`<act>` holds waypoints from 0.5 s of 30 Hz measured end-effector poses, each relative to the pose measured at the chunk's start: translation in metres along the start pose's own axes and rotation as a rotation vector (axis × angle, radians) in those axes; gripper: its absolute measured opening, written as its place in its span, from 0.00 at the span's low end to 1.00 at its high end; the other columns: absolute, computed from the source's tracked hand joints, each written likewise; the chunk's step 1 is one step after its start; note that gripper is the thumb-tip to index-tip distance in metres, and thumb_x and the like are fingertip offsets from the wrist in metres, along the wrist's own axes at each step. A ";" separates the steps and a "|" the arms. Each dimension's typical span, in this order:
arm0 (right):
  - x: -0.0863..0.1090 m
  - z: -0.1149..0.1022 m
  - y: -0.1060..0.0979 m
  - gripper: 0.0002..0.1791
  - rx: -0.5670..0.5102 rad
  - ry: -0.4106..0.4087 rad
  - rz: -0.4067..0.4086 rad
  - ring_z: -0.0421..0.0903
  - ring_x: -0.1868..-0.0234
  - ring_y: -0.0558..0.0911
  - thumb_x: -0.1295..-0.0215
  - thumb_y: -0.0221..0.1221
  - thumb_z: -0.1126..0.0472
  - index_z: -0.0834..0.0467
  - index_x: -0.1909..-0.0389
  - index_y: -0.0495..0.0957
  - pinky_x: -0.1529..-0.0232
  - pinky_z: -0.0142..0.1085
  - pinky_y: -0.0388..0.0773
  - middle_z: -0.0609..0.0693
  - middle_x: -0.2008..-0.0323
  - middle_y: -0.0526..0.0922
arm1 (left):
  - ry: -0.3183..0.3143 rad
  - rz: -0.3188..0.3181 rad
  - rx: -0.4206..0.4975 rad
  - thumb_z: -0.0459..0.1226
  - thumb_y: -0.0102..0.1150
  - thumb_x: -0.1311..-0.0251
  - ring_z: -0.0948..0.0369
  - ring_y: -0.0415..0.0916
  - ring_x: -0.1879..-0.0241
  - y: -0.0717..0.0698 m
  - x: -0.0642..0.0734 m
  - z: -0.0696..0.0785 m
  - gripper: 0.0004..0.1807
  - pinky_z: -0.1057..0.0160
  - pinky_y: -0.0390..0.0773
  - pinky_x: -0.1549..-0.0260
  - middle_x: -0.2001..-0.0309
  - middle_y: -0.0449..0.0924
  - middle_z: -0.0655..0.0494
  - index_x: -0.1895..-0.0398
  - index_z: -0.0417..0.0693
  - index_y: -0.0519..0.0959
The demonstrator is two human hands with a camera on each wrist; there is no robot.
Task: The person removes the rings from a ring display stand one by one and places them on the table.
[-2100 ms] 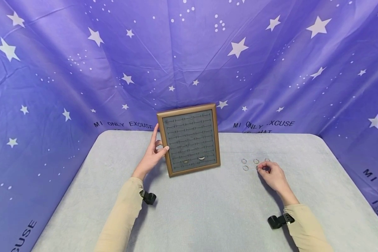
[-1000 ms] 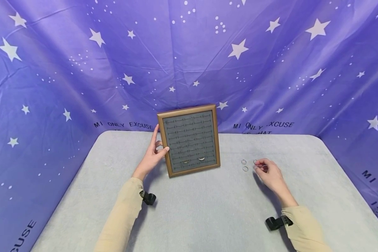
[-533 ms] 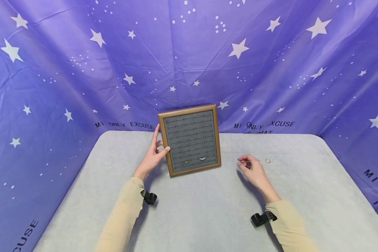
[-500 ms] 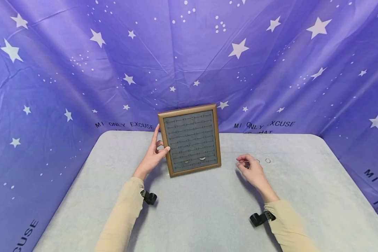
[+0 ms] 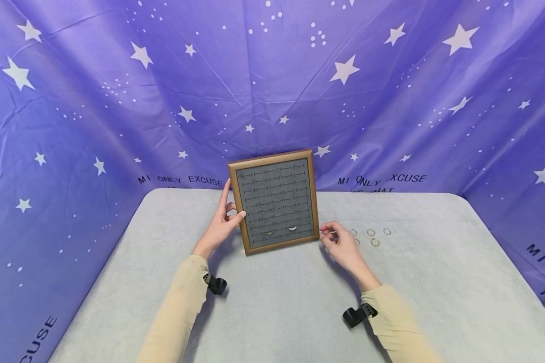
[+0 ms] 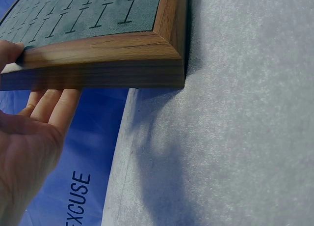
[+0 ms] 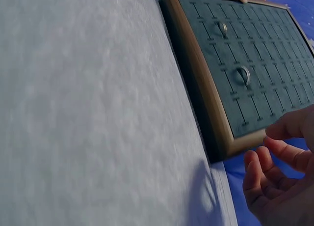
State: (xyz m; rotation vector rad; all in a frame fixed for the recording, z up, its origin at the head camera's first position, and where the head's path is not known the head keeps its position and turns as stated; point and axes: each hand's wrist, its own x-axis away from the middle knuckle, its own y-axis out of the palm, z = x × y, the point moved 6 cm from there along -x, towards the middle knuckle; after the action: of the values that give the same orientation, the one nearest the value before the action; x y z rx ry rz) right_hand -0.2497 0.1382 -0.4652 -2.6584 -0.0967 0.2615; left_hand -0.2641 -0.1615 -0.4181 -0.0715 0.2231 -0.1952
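A wood-framed ring display board (image 5: 274, 201) with dark grey-green slotted padding leans back on the table. Two rings sit in its lower slots: a gold-toned one (image 7: 223, 29) and a silver one (image 7: 244, 75). My left hand (image 5: 219, 227) grips the board's left edge, thumb on the front and fingers behind, as the left wrist view also shows. Beside the lower right corner, my right hand (image 5: 342, 247) holds thumb and forefinger together in a pinch on a ring, which the fingertips almost wholly hide. Several loose rings (image 5: 375, 242) lie behind this hand.
The table (image 5: 272, 312) has a pale grey cloth surface. A purple star-printed curtain (image 5: 272, 75) closes off the back and both sides, close behind the board. Black wrist cameras (image 5: 215, 284) sit on both beige sleeves.
From among the loose rings, my right hand has lifted and travelled left to the board's lower right corner. Several rings it covered now show. My left hand and the board stay put.
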 end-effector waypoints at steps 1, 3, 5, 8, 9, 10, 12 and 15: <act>0.000 -0.001 0.002 0.10 -0.009 -0.002 -0.003 0.50 0.64 0.78 0.40 0.57 0.75 0.69 0.58 0.76 0.63 0.31 0.77 0.58 0.64 0.80 | 0.002 0.001 0.001 0.25 0.53 0.35 0.57 0.72 0.56 0.000 0.000 0.000 0.50 0.68 0.76 0.66 0.50 0.73 0.36 0.22 0.63 0.36; 0.000 -0.003 0.006 0.10 -0.026 -0.005 -0.012 0.50 0.64 0.79 0.40 0.57 0.75 0.68 0.57 0.77 0.64 0.31 0.77 0.59 0.63 0.80 | 0.003 0.003 0.005 0.25 0.53 0.35 0.57 0.72 0.57 0.000 0.000 -0.001 0.50 0.68 0.76 0.66 0.51 0.73 0.37 0.22 0.63 0.36; 0.000 -0.006 0.010 0.11 -0.043 -0.013 -0.022 0.50 0.64 0.79 0.40 0.57 0.75 0.68 0.56 0.77 0.66 0.31 0.78 0.60 0.61 0.80 | 0.004 0.004 0.007 0.25 0.53 0.35 0.57 0.72 0.57 0.000 0.000 -0.001 0.50 0.68 0.76 0.67 0.51 0.73 0.37 0.22 0.63 0.36; 0.000 -0.009 0.015 0.12 -0.067 -0.024 -0.035 0.49 0.65 0.79 0.41 0.57 0.76 0.68 0.55 0.78 0.68 0.30 0.78 0.62 0.60 0.80 | 0.003 0.006 0.004 0.25 0.54 0.35 0.58 0.72 0.57 0.000 0.000 -0.001 0.50 0.68 0.76 0.67 0.51 0.73 0.38 0.22 0.62 0.35; 0.000 -0.011 0.017 0.12 -0.071 -0.036 -0.038 0.49 0.65 0.78 0.41 0.57 0.76 0.68 0.55 0.78 0.68 0.30 0.78 0.62 0.60 0.80 | 0.001 0.006 0.003 0.25 0.54 0.35 0.58 0.72 0.57 0.000 0.000 -0.001 0.50 0.68 0.76 0.67 0.51 0.72 0.38 0.22 0.62 0.35; 0.000 -0.012 0.018 0.13 -0.078 -0.044 -0.040 0.49 0.65 0.78 0.41 0.57 0.76 0.68 0.55 0.78 0.69 0.31 0.78 0.62 0.60 0.80 | -0.001 0.006 0.002 0.25 0.54 0.35 0.58 0.71 0.57 0.000 0.000 -0.001 0.50 0.68 0.76 0.67 0.50 0.72 0.39 0.22 0.62 0.35; -0.001 -0.014 0.021 0.13 -0.081 -0.065 -0.040 0.49 0.65 0.78 0.41 0.57 0.77 0.68 0.54 0.78 0.68 0.30 0.78 0.62 0.60 0.81 | -0.005 0.008 -0.003 0.25 0.54 0.35 0.59 0.71 0.58 0.000 0.000 -0.001 0.50 0.67 0.76 0.67 0.51 0.72 0.39 0.22 0.63 0.35; -0.002 -0.017 0.025 0.15 -0.080 -0.088 -0.047 0.49 0.64 0.78 0.42 0.57 0.77 0.68 0.53 0.78 0.66 0.30 0.78 0.60 0.60 0.81 | -0.011 0.010 -0.007 0.25 0.54 0.35 0.59 0.72 0.59 0.000 0.000 -0.001 0.50 0.66 0.76 0.68 0.52 0.72 0.40 0.22 0.62 0.35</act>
State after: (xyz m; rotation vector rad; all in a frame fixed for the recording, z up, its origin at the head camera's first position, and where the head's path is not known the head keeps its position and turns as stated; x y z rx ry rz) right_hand -0.2472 0.1079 -0.4612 -2.7200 -0.2020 0.3667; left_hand -0.2642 -0.1616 -0.4188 -0.0788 0.2130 -0.1841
